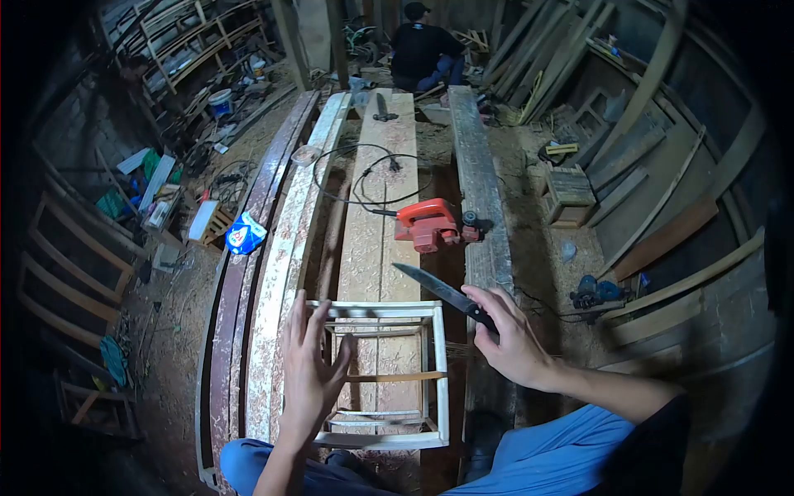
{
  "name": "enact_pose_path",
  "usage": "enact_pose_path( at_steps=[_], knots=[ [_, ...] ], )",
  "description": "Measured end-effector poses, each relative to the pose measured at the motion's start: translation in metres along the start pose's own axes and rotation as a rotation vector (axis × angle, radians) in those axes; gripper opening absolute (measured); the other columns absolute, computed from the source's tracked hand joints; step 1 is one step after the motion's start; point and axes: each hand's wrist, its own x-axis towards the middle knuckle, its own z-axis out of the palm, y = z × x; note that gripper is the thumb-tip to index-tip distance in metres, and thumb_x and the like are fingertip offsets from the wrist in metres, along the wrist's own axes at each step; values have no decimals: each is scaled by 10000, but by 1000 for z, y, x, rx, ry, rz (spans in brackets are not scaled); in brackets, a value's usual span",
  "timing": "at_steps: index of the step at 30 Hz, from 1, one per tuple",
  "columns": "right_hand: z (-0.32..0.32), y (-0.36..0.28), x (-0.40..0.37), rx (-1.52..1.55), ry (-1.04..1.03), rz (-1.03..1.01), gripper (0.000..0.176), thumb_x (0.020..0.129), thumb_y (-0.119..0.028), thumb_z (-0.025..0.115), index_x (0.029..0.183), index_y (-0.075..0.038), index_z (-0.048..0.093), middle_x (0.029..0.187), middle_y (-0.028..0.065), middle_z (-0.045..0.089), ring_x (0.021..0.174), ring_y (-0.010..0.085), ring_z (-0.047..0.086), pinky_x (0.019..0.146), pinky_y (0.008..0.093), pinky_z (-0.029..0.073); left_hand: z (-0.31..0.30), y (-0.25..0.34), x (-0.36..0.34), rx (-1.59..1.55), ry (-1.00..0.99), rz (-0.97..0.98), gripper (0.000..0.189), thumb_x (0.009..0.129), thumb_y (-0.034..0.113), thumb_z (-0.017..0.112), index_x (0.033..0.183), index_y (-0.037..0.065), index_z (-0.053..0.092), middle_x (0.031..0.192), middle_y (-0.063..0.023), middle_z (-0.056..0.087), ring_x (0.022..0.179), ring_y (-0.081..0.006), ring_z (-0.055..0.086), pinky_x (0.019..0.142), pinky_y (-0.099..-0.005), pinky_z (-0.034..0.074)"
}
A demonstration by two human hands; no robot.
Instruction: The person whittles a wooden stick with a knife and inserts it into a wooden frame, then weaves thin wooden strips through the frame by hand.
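Note:
A knife [441,289] with a dark handle is gripped in my right hand [508,335], its blade pointing up and left over the planks. My left hand [310,364] has its fingers spread at the left side of a small wooden frame [441,347], overlapping it in this view. The box-like frame of thin pale strips lies in front of my knees on the planks. An orange-brown crosspiece [397,377] runs across its middle. Beyond the knife sits a red electric planer [430,225], with its black cord [364,201] looped on the board.
Shavings cover the long planks [289,240]. A blue-and-white packet [246,235] rests on the left plank, and a dark tool [382,107] lies at the far end. Another person [422,50] sits beyond. A wooden stool [567,196] and leaning boards [670,236] stand at right.

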Motion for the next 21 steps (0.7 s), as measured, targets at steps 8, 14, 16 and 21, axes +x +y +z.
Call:
enact_pose_path(
  at_steps=[8,14,16,21],
  knots=[
    [-13,113,-27,-47,128,-43,553,933,87,604,1465,-47,534,1275,198,562,1079,348,664,950,439,564,46,82,29,104,-343,326,535,981,252,731,1468,90,580,1644,-227,401,1536,-432,356,1253,-550,304],
    [-14,204,-56,-154,88,65,640,909,107,586,1513,-81,493,1293,193,604,1006,357,673,816,441,590,106,129,71,219,-514,490,519,1024,357,666,1447,68,585,1580,-229,489,1481,-389,449,1248,-536,314],
    [0,219,-58,-127,-96,323,589,968,61,540,1532,-93,474,1383,211,531,1039,378,647,847,466,579,126,136,79,251,-556,516,512,1021,362,664,1431,62,597,1559,-219,523,1437,-381,502,1226,-516,353],
    [24,272,-46,-99,-63,110,402,990,47,541,1390,59,496,1256,283,509,1101,406,585,884,466,550,163,140,103,370,-702,588,544,1054,443,608,1491,119,585,1618,-203,472,1464,-355,492,1230,-504,352]
  ],
)
